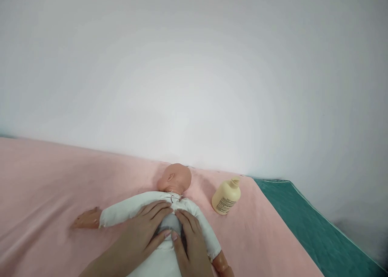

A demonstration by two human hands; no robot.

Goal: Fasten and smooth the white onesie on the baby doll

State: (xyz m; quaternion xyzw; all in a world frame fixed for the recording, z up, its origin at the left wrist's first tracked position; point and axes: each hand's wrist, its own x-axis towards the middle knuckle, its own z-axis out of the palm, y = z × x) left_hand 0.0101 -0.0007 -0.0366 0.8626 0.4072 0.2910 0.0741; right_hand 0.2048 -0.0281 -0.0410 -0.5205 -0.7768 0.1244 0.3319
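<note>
A baby doll (163,248) with a white cloth body lies on a pink sheet, its bare head (178,179) turned to the left and away from me. Flat on the left of its upper back or chest rests my left hand (151,226), fingers outstretched. My right hand (190,238) lies on the other side of the torso, its fingers also stretched out. The two thumbs nearly meet in the middle. Between the hands shows a grey patch (170,224) on the doll's body. Neither hand grasps anything.
A pale yellow pump bottle (226,196) with printed text stands right of the doll. The pink sheet (39,180) covers the surface, with a green cover (306,216) showing at the right. Behind rises a white wall (194,75).
</note>
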